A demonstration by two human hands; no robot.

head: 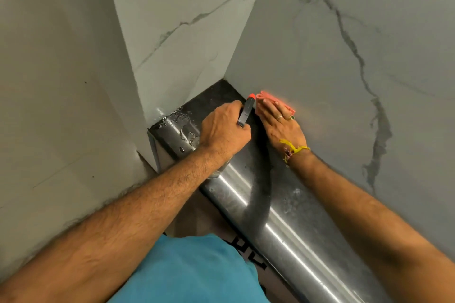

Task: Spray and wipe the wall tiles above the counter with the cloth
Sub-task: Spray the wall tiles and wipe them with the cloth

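Observation:
My right hand [283,123] lies flat with straight fingers on a pink cloth [270,98], pressing it against the white marble wall tile [332,61] just above the counter. My left hand [221,130] grips a spray bottle [246,112] with a dark head and a red nozzle tip. The nozzle points at the wall right beside the cloth. The bottle's clear body shows below my left wrist; most of it is hidden by the hand.
A dark polished counter [283,216] with a rounded shiny front edge runs from the corner toward the lower right. Water drops [183,128] lie on its left end. A tiled side wall [177,32] closes the corner, and a plain wall [54,81] stands at left.

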